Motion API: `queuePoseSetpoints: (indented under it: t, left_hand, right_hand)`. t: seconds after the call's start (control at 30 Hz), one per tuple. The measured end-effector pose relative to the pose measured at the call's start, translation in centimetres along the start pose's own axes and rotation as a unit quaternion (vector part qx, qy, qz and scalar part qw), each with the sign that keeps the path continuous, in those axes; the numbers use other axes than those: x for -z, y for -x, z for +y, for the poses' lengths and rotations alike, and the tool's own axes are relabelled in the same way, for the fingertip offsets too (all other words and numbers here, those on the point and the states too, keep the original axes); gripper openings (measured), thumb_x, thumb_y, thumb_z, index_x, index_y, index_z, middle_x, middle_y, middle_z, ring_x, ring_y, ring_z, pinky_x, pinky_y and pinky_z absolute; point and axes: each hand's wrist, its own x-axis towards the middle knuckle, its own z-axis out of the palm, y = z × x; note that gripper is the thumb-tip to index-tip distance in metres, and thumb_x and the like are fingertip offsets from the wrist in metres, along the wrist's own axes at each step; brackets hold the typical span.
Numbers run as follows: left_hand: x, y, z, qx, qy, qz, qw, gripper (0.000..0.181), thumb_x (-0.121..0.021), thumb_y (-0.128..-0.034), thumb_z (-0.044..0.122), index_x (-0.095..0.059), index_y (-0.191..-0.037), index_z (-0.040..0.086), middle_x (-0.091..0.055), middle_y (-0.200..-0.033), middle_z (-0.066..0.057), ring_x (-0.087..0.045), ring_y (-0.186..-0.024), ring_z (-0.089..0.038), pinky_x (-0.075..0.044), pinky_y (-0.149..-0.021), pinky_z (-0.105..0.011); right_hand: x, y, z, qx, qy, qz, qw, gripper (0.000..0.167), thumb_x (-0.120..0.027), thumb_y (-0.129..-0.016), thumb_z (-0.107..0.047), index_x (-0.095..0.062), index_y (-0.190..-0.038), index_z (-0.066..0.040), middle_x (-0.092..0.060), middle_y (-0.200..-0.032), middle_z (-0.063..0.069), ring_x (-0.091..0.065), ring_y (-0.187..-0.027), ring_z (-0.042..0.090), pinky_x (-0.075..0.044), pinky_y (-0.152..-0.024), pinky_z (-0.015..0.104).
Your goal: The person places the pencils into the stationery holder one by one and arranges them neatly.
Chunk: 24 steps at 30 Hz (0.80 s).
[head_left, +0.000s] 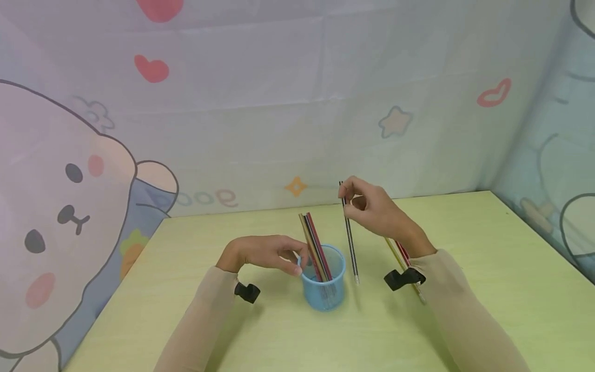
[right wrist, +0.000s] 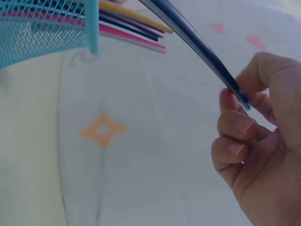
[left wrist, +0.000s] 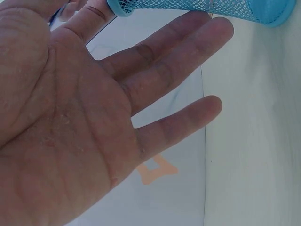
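A blue mesh pencil cup (head_left: 324, 298) stands on the table, with several pencils (head_left: 317, 243) in gold, black and red leaning in it. My left hand (head_left: 267, 251) pinches the cup's rim from the left between thumb and index finger; in the left wrist view its other fingers stretch out beside the mesh cup (left wrist: 188, 5). Right of the cup, my right hand (head_left: 377, 212) pinches a dark striped pencil (head_left: 350, 245) near its upper end. This pencil hangs nearly upright, its pale eraser end down, apart from the cup. The right wrist view shows the dark pencil (right wrist: 197, 47) slanting past the cup's rim.
A few more pencils (head_left: 392, 251), yellow and red, lie on the pale yellow table (head_left: 274, 341), partly hidden beneath my right wrist. A printed cloth (head_left: 260, 129) hangs behind the table's back edge.
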Motion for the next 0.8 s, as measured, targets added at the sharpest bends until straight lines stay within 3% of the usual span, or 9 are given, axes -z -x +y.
queuePoseSetpoints:
  t: [0.27,0.5,0.63,0.8]
  left_hand:
    - [-0.1,0.2,0.2,0.012,-0.019,0.006,0.9997,0.006,-0.066,-0.0977,0.018,-0.062,-0.100,0.014,-0.057,-0.104,-0.002,-0.067,-0.108,-0.020,-0.050,-0.095,-0.037]
    - [-0.1,0.1,0.2,0.011,-0.018,0.006,0.9998,0.005,-0.066,-0.0978,0.017,-0.062,-0.100,0.014,-0.058,-0.105,-0.003,-0.067,-0.107,-0.020,-0.050,-0.095,-0.039]
    - [0.0,0.1,0.2,0.012,-0.017,0.005,0.9998,0.006,-0.066,-0.0978,0.017,-0.062,-0.101,0.014,-0.058,-0.105,-0.002,-0.066,-0.108,-0.019,-0.050,-0.096,-0.039]
    - [0.0,0.0,0.1,0.008,-0.016,0.003,0.9998,0.006,-0.065,-0.0980,0.017,-0.061,-0.101,0.013,-0.058,-0.104,-0.003,-0.065,-0.110,-0.020,-0.050,-0.097,-0.038]
  right_hand:
    - [-1.1,0.0,-1.6,0.090,-0.009,0.110,0.9898,0.022,-0.052,-0.092,0.004,-0.055,-0.107,-0.012,-0.054,-0.091,0.006,-0.032,-0.049,0.015,-0.032,-0.049,0.028]
    - [-1.7,0.1,-2.8,0.124,-0.008,0.165,0.9785,0.020,-0.057,-0.090,0.006,-0.057,-0.106,-0.006,-0.058,-0.089,0.008,-0.040,-0.052,0.015,-0.033,-0.048,0.025]
    - [-2.2,0.0,-3.0,0.134,0.025,0.148,0.9796,0.022,-0.058,-0.091,0.006,-0.058,-0.107,-0.009,-0.060,-0.087,0.003,-0.047,-0.057,0.015,-0.038,-0.050,0.026]
    - [-3.1,-0.3,-2.5,0.158,0.098,0.069,0.9801,0.021,-0.057,-0.090,0.003,-0.059,-0.108,-0.009,-0.061,-0.088,0.000,-0.048,-0.059,0.011,-0.040,-0.050,0.025]
